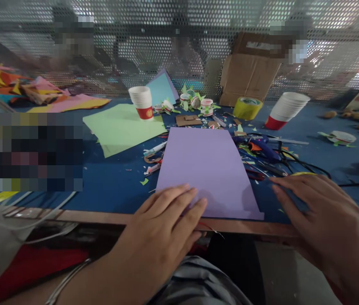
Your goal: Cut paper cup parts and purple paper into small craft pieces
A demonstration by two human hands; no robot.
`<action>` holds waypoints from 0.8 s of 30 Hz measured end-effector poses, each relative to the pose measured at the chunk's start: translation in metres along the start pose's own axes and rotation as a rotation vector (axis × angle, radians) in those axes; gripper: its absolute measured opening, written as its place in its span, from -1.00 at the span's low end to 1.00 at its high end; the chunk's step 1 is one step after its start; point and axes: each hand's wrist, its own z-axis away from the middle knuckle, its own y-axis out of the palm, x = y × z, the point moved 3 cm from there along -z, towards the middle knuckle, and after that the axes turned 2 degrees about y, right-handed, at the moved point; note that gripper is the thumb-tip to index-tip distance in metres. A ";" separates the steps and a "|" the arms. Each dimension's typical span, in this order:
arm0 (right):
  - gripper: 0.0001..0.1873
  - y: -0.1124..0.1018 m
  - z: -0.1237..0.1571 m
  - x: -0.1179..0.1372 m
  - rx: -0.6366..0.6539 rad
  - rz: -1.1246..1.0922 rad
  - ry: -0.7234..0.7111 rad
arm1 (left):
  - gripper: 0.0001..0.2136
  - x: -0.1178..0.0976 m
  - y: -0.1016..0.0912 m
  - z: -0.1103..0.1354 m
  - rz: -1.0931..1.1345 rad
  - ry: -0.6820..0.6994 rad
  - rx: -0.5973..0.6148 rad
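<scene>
While the purple sheet [203,165] is held down at its near left corner by the left hand [169,224], the right hand [325,212] is kept well apart from it, off the sheet's right edge. The left fingers are laid nearly flat and slightly spread on the paper; the right thumb and forefinger are brought close together, and whether their tips meet cannot be told. The sheet is placed mostly beyond the left hand and to the left of the right hand, on a blue tabletop [109,178]. Along its near edge a narrow strip is seen, jutting out at the corner towards the right hand. Just beyond the right fingertips, a blue glue gun [266,149] is set among paper scraps and a dark cord. Farther beyond that hand, a tilted stack of cups [289,109] and a yellow tape roll [247,109] are seen. Beyond the left hand and to its left, a pale green sheet [118,129] is spread, with an upright stack of cups [141,105] stood on it. Well beyond both hands, small paper figures [207,107] are grouped near a cardboard box [251,78].
</scene>
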 end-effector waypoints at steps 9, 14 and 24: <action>-0.70 -0.021 0.024 -0.027 -0.026 0.081 0.079 | -0.83 -0.001 0.016 -0.027 0.194 0.021 0.111; -0.71 -0.018 0.020 -0.020 0.017 0.016 0.041 | -0.89 0.001 0.018 -0.026 0.290 -0.033 0.140; -0.79 0.016 -0.043 -0.001 0.147 -0.022 -0.279 | -0.87 0.011 -0.019 -0.052 0.189 0.007 -0.123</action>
